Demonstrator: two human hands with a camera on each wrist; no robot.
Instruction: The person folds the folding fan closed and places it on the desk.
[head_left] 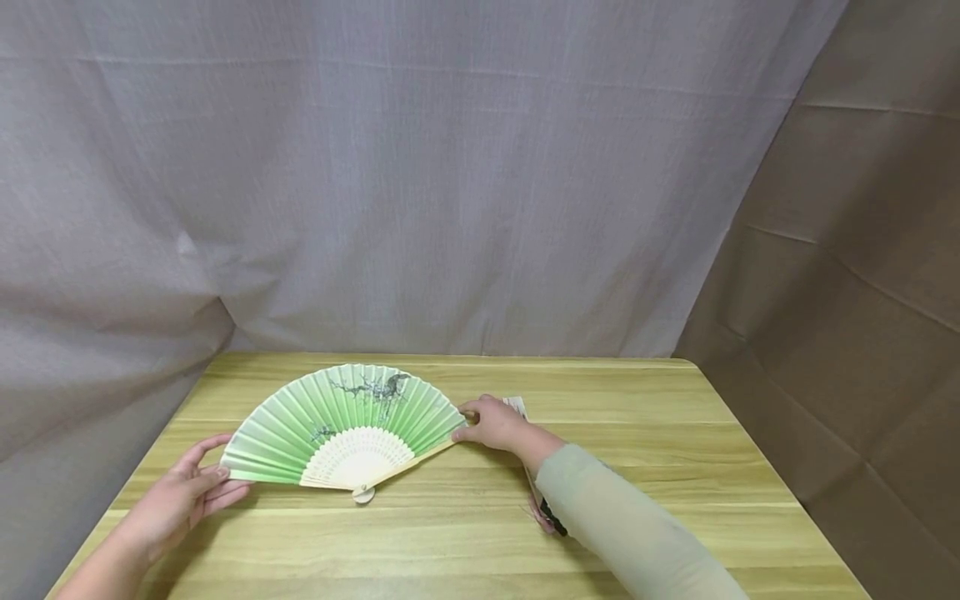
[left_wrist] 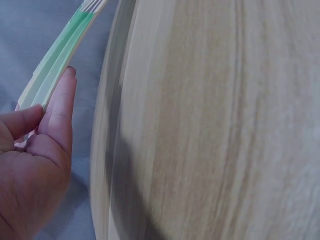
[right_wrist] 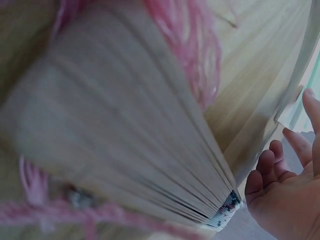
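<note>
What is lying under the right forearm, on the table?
A second, closed fan lies on the table under the right hand and sleeve. Its pale tip and a pink tassel show; its middle is covered. The green fan lies open beside it.

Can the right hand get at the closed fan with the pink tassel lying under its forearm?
Probably yes. The closed pale wooden fan with the pink tassel lies on the table right beneath the right hand, which only touches the open green paper fan; nothing covers it but the sleeve.
</note>
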